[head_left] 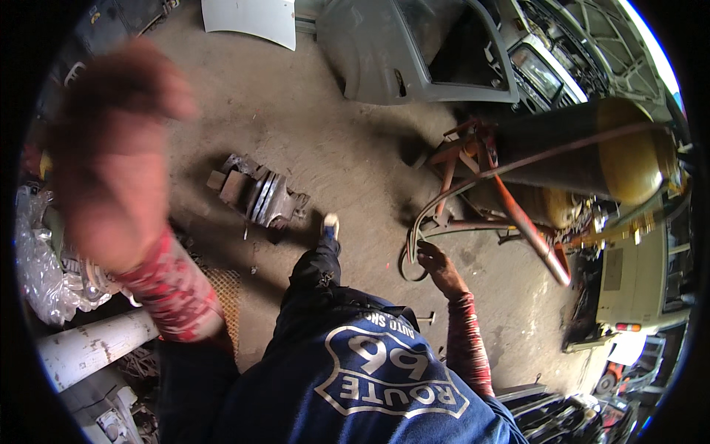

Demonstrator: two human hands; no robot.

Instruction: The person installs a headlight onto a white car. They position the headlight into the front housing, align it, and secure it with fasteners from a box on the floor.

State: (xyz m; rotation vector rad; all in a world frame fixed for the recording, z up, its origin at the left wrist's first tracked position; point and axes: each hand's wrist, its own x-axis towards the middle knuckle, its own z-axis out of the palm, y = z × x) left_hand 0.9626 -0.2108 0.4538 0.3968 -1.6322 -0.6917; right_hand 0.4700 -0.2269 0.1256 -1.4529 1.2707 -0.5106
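Observation:
My left hand (118,148) is raised close at the left, smeared by motion, so its fingers cannot be made out. A red patterned sleeve covers that forearm. My right hand (442,271) hangs low on the right with its fingers loosely bent and apart; nothing shows in it. Just beyond its fingertips, a looped hose (411,250) hangs from an orange metal cart (510,207); whether hand and hose touch is unclear. On the floor ahead of my foot lies a heavy, worn metal bench vise (259,194), apart from both hands.
Large gas cylinders (629,152) rest on the cart at the right. A grey car door (370,55) and a white panel (251,18) stand ahead. Scrap parts, clear plastic wrap (44,259) and a white pipe (96,348) crowd the left. A pale vehicle (629,281) stands far right.

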